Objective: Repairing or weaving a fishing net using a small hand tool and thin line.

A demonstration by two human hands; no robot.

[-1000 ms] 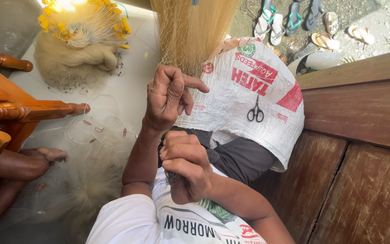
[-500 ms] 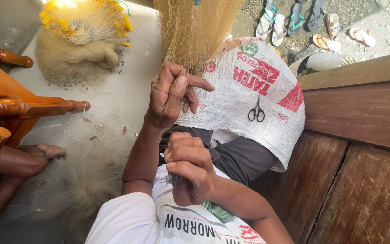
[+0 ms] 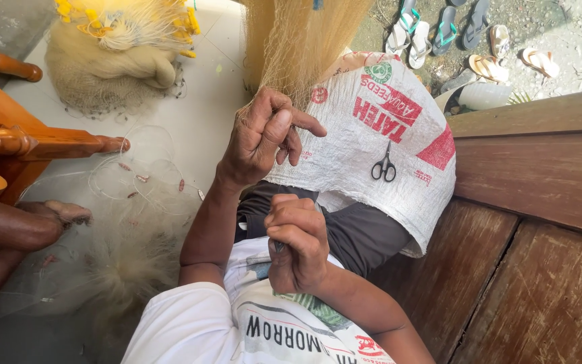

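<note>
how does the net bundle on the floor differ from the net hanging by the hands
The heaped pale net bundle lies bunched on the white floor, while the hanging straw-coloured net drops in a straight sheet. The bundle is topped with yellow floats; no floats show on the hanging net. No hand is on the bundle; the left hand pinches the hanging net's lower edge, the right hand fisted lower down. Both are fine pale mesh.

Pale tiled floor [image 3: 203, 114], daylight. Orange wooden furniture [image 3: 8, 145] at left. Brown plank wall [image 3: 540, 222] at right. Sandals [image 3: 439, 27] on gravel ground [image 3: 567, 27] outside.
</note>
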